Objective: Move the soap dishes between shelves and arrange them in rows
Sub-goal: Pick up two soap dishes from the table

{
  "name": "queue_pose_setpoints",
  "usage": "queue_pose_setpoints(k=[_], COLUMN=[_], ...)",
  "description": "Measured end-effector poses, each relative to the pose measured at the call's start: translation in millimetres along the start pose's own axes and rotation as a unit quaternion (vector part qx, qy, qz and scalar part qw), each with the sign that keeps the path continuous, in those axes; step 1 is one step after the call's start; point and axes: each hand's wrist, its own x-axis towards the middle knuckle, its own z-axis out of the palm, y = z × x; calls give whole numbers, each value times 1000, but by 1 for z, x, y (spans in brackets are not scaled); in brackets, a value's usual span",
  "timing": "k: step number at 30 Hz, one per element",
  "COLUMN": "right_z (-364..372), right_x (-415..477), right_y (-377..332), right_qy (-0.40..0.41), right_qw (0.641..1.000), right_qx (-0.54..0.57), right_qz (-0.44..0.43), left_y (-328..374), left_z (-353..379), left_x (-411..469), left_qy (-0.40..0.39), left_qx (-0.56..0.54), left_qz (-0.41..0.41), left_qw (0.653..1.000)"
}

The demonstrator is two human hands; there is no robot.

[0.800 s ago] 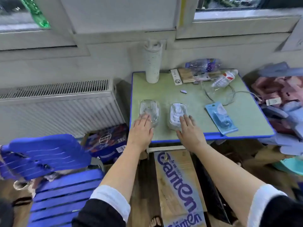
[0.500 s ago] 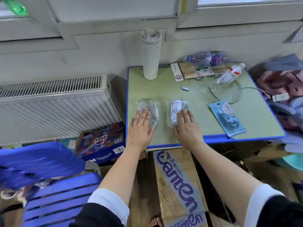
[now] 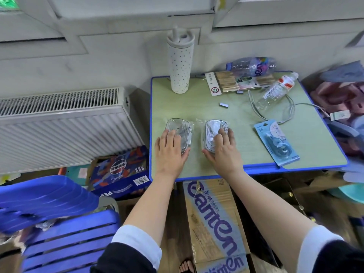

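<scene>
Now the left hand (image 3: 171,152) rests on the left soap dish (image 3: 178,124), the right hand (image 3: 224,152) on the right soap dish (image 3: 212,126), fingers (image 3: 172,139) together and fairly straight, at the tabletop's (image 3: 197,107) near-left part.

Both hands reach forward, palms down, side by side.
The left hand (image 3: 171,152) lies with its fingers (image 3: 172,135) straight and close together, thumb angled out toward the other hand. The right hand (image 3: 224,152) has fingers (image 3: 221,134) slightly bent, thumb spread leftward; the two thumbs are near but apart. Behind the fingers, both bare forearms extend straight, with white-cuffed dark sleeves at the elbows.
</scene>
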Motion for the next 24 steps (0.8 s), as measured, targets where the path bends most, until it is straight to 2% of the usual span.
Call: queue_pose_setpoints(k=[12, 17, 21, 24], right_z=[-10, -32, -59, -76], right_x=[-40, -71, -98, -125], right_y=[7, -2, -13, -23], right_qy=[22, 74, 99, 124], right_qw=[999, 994, 990, 982], right_qx=[27, 81, 101, 126], right_qz=[-2, 14, -25, -71], left_y=[-6, 1, 13, 15], left_z=[-14, -45, -79, -102], left_x=[-11, -46, -83, -125], left_qy=[-31, 2, 36, 89], left_qx=[-26, -39, -36, -37], left_qz=[30, 10, -31, -57], left_qw=[999, 999, 998, 994])
